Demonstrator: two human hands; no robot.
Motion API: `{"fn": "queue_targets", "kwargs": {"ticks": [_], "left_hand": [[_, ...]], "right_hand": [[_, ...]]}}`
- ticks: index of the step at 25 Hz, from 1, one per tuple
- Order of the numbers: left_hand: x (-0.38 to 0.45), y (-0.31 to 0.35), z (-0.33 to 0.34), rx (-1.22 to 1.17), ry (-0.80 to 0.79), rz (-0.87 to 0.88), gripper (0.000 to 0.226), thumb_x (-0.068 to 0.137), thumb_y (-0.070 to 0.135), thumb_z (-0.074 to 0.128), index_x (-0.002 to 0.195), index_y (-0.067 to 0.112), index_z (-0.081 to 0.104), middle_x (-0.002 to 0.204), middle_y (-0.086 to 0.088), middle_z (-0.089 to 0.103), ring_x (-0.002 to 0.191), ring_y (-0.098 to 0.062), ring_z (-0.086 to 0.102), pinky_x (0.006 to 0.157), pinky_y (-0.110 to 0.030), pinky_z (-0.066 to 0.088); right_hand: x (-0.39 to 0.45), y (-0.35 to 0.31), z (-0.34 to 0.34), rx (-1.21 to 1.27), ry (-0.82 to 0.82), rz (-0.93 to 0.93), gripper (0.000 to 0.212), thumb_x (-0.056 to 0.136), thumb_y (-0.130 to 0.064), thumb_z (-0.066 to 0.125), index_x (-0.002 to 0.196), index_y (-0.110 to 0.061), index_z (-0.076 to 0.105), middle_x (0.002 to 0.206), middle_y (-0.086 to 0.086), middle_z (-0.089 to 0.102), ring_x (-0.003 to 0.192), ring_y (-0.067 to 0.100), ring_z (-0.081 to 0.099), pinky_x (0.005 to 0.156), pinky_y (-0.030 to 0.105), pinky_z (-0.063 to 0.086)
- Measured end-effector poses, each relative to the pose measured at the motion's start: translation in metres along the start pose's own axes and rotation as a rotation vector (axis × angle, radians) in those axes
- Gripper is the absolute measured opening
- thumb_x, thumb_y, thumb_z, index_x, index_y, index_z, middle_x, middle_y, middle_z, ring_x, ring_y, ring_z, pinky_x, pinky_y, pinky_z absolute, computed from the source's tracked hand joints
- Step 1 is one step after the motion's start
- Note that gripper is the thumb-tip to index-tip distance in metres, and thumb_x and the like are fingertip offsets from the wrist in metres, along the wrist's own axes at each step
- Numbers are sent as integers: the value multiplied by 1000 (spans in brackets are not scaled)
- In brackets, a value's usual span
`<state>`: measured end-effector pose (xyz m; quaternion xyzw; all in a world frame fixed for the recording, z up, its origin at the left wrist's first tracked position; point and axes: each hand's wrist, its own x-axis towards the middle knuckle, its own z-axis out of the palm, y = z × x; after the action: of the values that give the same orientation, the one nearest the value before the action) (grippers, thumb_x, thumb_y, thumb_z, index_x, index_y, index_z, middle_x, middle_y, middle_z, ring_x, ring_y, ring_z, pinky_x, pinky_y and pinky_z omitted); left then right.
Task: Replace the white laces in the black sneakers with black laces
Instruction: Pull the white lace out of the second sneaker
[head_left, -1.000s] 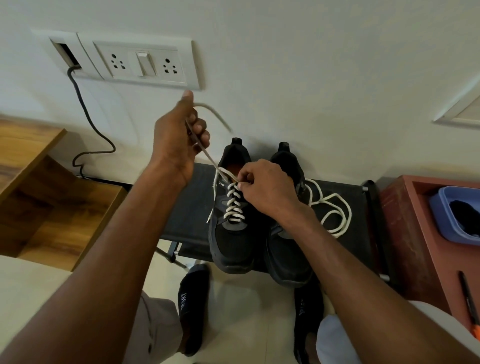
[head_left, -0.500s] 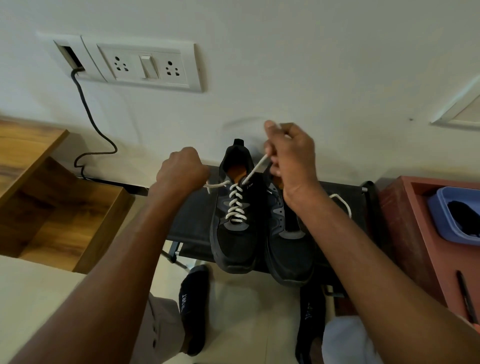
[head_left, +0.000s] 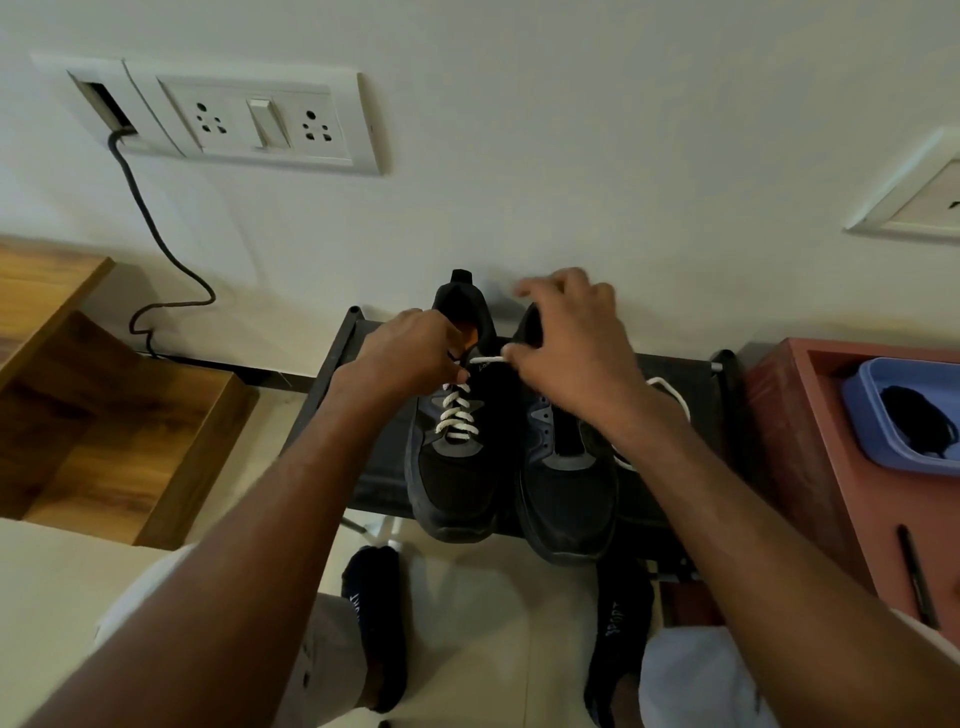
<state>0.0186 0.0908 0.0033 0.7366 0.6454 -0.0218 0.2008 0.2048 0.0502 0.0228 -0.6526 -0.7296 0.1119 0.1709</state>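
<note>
A white lace end is pinched by the right hand over the left sneaker. The left hand fingers are closed, seemingly on the lace too.

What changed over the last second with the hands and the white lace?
The left hand came down from beside the wall socket to the top eyelets of the left sneaker. The right hand rose, then dropped back and now pinches the white lace stretched short between both hands. Lower lace crossings, the laceless right sneaker, the loose lace on the rack and the blue tray stayed put.
</note>
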Motion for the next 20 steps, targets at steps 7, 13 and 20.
{"fn": "queue_targets", "kwargs": {"ticks": [7,13,20], "left_hand": [[-3,6,-1,-253,114,-222,23,79,23,84,68,37,70,89,2,72,88,-22,66,71,-33,51],[-13,3,-10,-760,109,-401,6,84,7,83,85,13,81,76,1,72,73,-7,64,68,-25,55],[-10,8,-3,-277,105,-129,12,83,33,84,90,26,78,88,3,71,85,-16,65,73,-31,52]], "right_hand": [[-12,-20,48,-227,-248,-123,100,75,-71,78,156,-31,34,151,4,45,141,30,38,110,51,38],[-11,-16,50,-170,-243,-97,103,69,-73,81,154,-37,34,153,-4,47,140,28,39,108,53,38],[-12,-13,49,-142,-215,-85,103,68,-73,81,153,-36,37,150,-8,51,135,25,42,106,50,38]]}}
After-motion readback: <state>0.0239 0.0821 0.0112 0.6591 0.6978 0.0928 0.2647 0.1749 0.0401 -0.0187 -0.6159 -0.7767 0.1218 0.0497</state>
